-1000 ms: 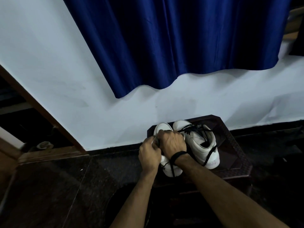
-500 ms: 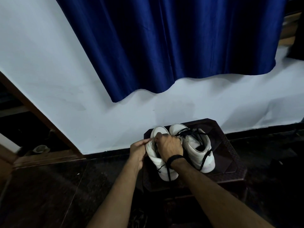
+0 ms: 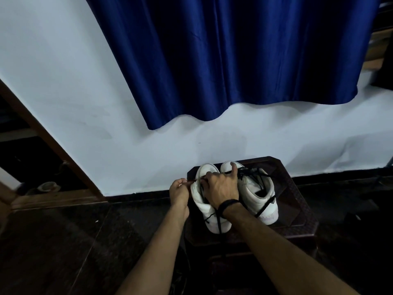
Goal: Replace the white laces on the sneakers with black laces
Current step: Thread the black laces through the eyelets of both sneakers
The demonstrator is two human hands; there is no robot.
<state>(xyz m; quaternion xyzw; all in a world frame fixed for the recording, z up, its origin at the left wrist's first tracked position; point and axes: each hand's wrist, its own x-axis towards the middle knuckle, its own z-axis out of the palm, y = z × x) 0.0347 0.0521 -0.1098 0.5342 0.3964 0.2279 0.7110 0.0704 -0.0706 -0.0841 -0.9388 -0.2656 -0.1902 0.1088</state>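
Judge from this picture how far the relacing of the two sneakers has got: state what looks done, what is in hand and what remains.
Done: the right sneaker already carries a black lace, loose and untied.
In hand: the left hand pinches a black lace end at the left sneaker, steadied by the right hand.
Left: finishing that sneaker's threading; both look untied. No white laces are visible.

Table [image 3: 297,209] top: bare strip right of the right sneaker [image 3: 255,188], room to reach in there. Far side blocked by wall [image 3: 148,156] just behind the toes. Left sneaker [image 3: 202,201] sits at table's left edge; open floor [image 3: 63,241] beyond. Both shoes touching, no gap btwn.
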